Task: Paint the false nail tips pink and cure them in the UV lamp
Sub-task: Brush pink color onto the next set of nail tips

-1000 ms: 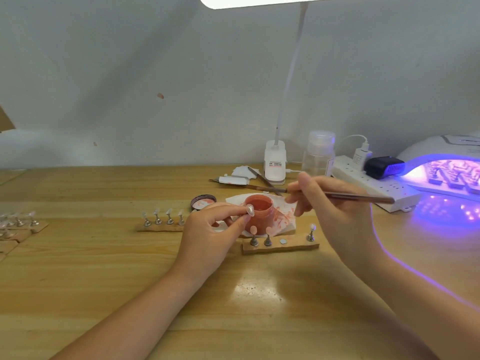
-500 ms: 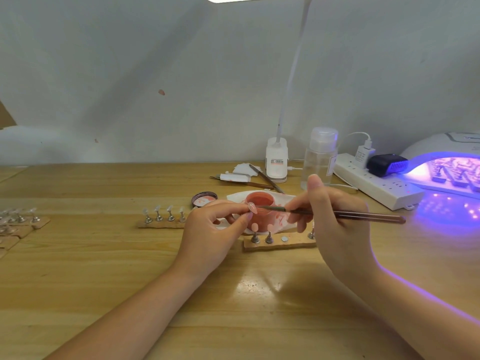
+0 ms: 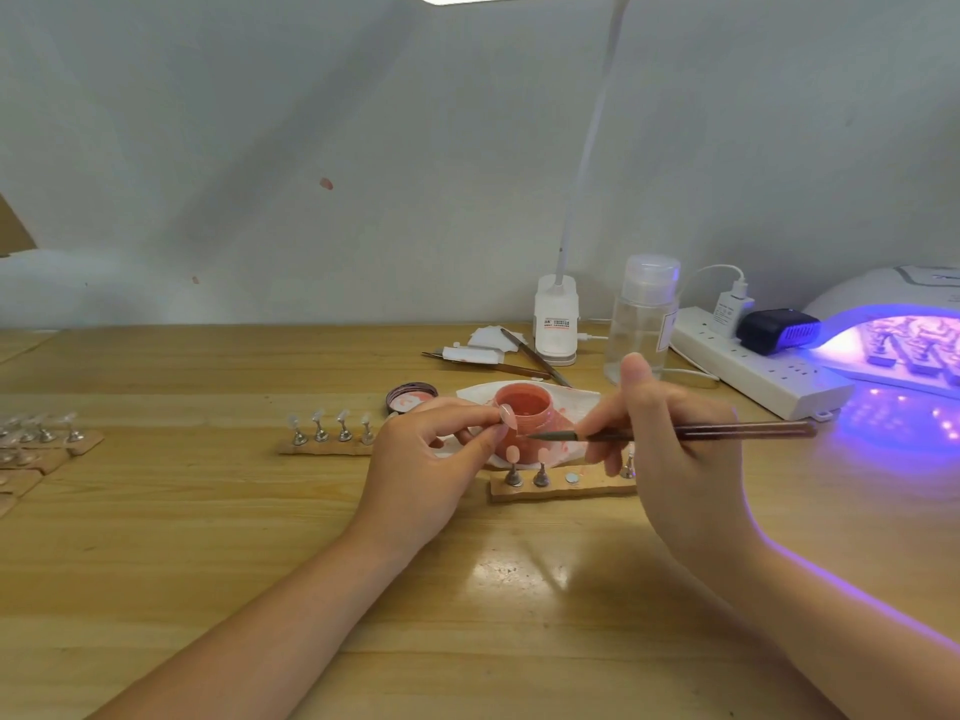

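Brush tip beside held nail tip
Left hand [image 3: 415, 462] pinches a nail tip [image 3: 507, 417]; right hand [image 3: 670, 433] grips the brush [image 3: 691, 433] before the pink pot [image 3: 522, 407].

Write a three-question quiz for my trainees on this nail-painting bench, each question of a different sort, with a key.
1. True or false: the glowing white UV lamp is on the person's left.
2. The right hand grips: A a thin brown brush; B tweezers; C a bottle.
3. Fill in: the left hand pinches a single false nail ___ before the open pink paint jar.

Key: 1 false; 2 A; 3 tip.
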### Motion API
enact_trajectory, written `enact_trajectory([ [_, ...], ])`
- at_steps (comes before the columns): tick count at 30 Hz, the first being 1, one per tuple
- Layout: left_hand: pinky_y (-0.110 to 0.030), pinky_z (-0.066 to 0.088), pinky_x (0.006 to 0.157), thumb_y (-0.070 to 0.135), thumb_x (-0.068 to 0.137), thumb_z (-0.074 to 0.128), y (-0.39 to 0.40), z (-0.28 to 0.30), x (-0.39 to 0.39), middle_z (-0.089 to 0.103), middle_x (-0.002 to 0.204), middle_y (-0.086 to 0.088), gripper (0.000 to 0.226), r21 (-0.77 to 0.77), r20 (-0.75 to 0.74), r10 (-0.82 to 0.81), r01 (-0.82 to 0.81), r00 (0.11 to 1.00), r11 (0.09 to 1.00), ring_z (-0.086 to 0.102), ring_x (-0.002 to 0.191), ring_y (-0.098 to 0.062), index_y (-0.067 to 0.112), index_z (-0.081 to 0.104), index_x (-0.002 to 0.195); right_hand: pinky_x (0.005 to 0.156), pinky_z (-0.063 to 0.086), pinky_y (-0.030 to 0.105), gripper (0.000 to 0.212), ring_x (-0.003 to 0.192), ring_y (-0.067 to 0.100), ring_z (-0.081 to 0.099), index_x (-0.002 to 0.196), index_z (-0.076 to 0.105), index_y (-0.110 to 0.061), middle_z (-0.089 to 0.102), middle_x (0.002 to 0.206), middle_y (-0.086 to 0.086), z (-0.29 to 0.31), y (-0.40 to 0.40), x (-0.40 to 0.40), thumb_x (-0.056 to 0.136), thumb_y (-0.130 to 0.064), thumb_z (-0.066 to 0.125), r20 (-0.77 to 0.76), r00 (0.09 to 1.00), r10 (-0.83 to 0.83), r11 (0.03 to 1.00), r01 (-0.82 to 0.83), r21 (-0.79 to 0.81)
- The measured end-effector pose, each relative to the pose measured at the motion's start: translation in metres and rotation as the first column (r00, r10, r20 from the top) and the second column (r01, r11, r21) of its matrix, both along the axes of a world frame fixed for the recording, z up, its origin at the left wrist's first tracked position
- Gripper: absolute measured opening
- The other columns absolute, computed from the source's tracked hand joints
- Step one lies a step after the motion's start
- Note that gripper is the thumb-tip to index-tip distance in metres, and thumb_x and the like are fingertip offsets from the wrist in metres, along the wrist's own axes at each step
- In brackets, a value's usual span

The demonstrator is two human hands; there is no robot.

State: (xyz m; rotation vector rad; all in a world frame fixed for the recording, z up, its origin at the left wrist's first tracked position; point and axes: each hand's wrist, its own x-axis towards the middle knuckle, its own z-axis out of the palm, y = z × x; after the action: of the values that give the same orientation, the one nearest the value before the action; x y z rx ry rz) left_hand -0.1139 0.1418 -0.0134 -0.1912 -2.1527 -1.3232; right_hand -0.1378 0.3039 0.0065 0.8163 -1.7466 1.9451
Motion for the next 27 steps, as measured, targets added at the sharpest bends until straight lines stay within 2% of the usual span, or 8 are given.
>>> enact_trajectory([
  [2,-0.007,0.039,0.064,0.003,0.076,0.07,-0.0004,-0.0006,-0.0009,0.07,0.083,0.007,0.02,0.011,-0.01,-0.001,0.001,1.0,1.0,0.061,0.08,-0.003,0.021,0.072,0.084,0.046,0.041,0.012,0.043,0.042,0.005,0.053,0.057,0.065,-0.015,0.063,0.051,0.001,0.0013,0.0008,-0.0015,0.092,-0.026,0.044,-0.007,1.0,-0.018,0.999,0.017,-0.032],
  [7,-0.004,0.038,0.065,0.003,0.075,0.071,-0.0004,-0.0009,-0.0016,0.068,0.082,0.012,0.022,0.003,-0.028,-0.007,0.007,1.0,1.0,0.061,0.081,0.004,0.023,0.071,0.083,0.047,0.041,0.01,0.042,0.045,0.003,0.056,0.061,0.066,-0.011,0.063,0.051,-0.003,0.0008,-0.0021,0.001,0.091,-0.032,0.045,0.015,1.0,0.002,1.0,-0.002,0.024],
  [12,-0.007,0.039,0.063,0.005,0.075,0.071,-0.0006,-0.001,-0.0012,0.069,0.082,0.012,0.024,0.005,-0.024,-0.011,0.011,1.0,1.0,0.061,0.08,0.001,0.027,0.07,0.083,0.047,0.042,0.01,0.042,0.044,0.002,0.056,0.059,0.065,-0.013,0.063,0.05,-0.006,0.0011,-0.0004,-0.0011,0.091,-0.023,0.041,-0.004,1.0,-0.012,0.999,0.012,-0.032],
  [16,-0.006,0.039,0.064,0.005,0.075,0.071,0.0005,-0.0001,-0.001,0.069,0.083,0.012,0.024,0.008,-0.024,-0.018,0.018,1.0,1.0,0.06,0.081,0.001,0.027,0.07,0.085,0.05,0.043,0.012,0.038,0.047,0.004,0.056,0.062,0.067,-0.014,0.064,0.052,-0.002,0.0002,-0.0032,0.0004,0.087,-0.033,0.046,-0.002,1.0,0.0,1.0,0.0,0.03],
  [19,-0.009,0.041,0.064,0.007,0.075,0.071,0.0011,0.0005,-0.0004,0.069,0.083,0.011,0.025,0.023,-0.026,-0.019,0.02,0.999,1.0,0.061,0.081,-0.002,0.03,0.07,0.083,0.047,0.042,0.01,0.039,0.044,0.002,0.056,0.058,0.065,-0.014,0.063,0.049,-0.006,0.0,-0.0019,0.001,0.09,-0.024,0.045,-0.017,1.0,0.005,1.0,-0.005,-0.016],
  [22,-0.008,0.04,0.064,0.008,0.075,0.07,0.001,0.0005,-0.0001,0.069,0.083,0.01,0.023,0.022,-0.031,-0.024,0.025,0.999,0.999,0.061,0.081,-0.002,0.028,0.07,0.085,0.051,0.041,0.008,0.034,0.051,-0.001,0.059,0.063,0.065,-0.018,0.065,0.055,-0.011,0.0004,-0.0026,-0.0005,0.092,-0.02,0.048,-0.082,0.996,-0.036,0.999,0.039,0.038],
  [24,-0.005,0.039,0.067,0.005,0.075,0.07,0.0012,0.0006,-0.0001,0.068,0.083,0.011,0.024,0.011,-0.04,-0.032,0.033,0.999,0.999,0.061,0.081,0.001,0.027,0.07,0.085,0.053,0.041,0.009,0.034,0.05,0.0,0.057,0.063,0.066,-0.017,0.064,0.054,-0.006,-0.0015,-0.0035,-0.0005,0.091,-0.02,0.048,-0.068,0.997,-0.032,0.997,0.036,0.065],
  [27,-0.005,0.04,0.068,0.004,0.074,0.07,0.0011,0.0004,-0.0002,0.068,0.082,0.012,0.025,0.018,-0.042,-0.034,0.035,0.999,0.999,0.061,0.081,0.003,0.025,0.07,0.088,0.049,0.04,0.009,0.04,0.045,0.001,0.054,0.057,0.064,-0.012,0.062,0.049,-0.004,-0.0021,-0.0016,0.0002,0.091,-0.026,0.048,-0.035,0.999,-0.008,1.0,0.008,0.0],
])
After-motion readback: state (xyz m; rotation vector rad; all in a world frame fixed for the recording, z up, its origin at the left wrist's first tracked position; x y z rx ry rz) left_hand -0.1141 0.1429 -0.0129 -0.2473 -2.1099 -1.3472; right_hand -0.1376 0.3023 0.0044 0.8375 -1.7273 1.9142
